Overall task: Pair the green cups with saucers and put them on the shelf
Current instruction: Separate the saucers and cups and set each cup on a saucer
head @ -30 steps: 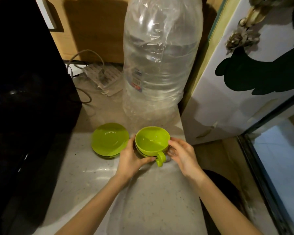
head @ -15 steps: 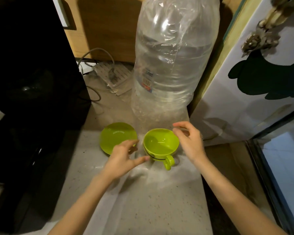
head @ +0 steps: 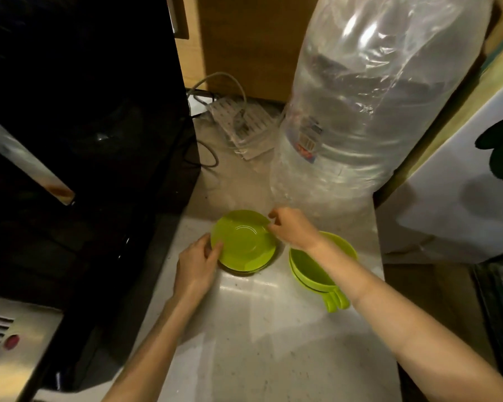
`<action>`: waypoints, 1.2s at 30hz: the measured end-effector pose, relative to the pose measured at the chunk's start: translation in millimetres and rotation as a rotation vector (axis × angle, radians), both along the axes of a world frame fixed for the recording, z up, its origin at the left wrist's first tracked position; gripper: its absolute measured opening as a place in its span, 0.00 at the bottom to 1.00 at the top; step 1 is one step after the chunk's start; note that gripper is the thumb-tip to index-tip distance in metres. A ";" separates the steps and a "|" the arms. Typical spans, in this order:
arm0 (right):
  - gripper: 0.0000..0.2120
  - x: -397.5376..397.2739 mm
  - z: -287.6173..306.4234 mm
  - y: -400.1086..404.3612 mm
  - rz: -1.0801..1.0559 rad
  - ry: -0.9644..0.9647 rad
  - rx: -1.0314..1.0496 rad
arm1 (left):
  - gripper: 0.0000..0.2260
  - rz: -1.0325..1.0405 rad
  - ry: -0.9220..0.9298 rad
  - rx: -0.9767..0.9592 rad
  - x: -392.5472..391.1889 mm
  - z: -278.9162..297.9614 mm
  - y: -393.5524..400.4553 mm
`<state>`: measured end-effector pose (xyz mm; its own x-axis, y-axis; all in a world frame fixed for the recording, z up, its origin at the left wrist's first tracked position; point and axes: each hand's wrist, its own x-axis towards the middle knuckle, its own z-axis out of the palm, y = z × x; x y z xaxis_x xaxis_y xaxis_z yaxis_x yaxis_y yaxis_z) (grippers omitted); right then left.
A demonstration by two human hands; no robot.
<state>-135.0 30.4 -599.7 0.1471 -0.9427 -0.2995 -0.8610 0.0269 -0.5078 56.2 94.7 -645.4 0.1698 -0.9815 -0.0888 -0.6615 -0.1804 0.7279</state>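
Note:
A stack of green saucers (head: 243, 245) lies on the white counter (head: 262, 338), left of centre. My left hand (head: 198, 264) holds the stack's near-left rim, fingers curled on the edge. My right hand (head: 292, 226) pinches the far-right rim of the top saucer, which looks slightly lifted and tilted. Two nested green cups (head: 311, 268) stand just right of the saucers, handles pointing toward me, partly hidden under my right forearm.
A big clear plastic water bottle (head: 366, 111) wrapped in film stands right behind the cups. A black appliance (head: 84, 140) walls off the left side. A power strip with cables (head: 238, 123) lies at the back. A white fridge door (head: 462, 192) is at right.
Both hands left the green cups and moved left to the saucer stack, where they now grip its rim. The view has shifted closer and to the left.

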 end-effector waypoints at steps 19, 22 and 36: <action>0.11 12.4 18.5 18.6 -0.046 0.077 -0.055 | 0.18 0.063 0.328 -0.051 8.6 20.2 30.2; 0.12 19.7 27.6 34.6 -0.036 0.083 -0.076 | 0.18 0.067 0.368 -0.078 13.5 35.3 54.9; 0.11 43.3 -1.1 129.1 -0.019 0.074 0.026 | 0.17 0.023 0.273 0.057 42.8 18.3 144.3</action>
<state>-91.7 159.4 -600.8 0.1064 -0.9369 -0.3330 -0.8953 0.0555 -0.4420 98.9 239.0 -627.1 0.1545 -0.9697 -0.1894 -0.4379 -0.2390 0.8667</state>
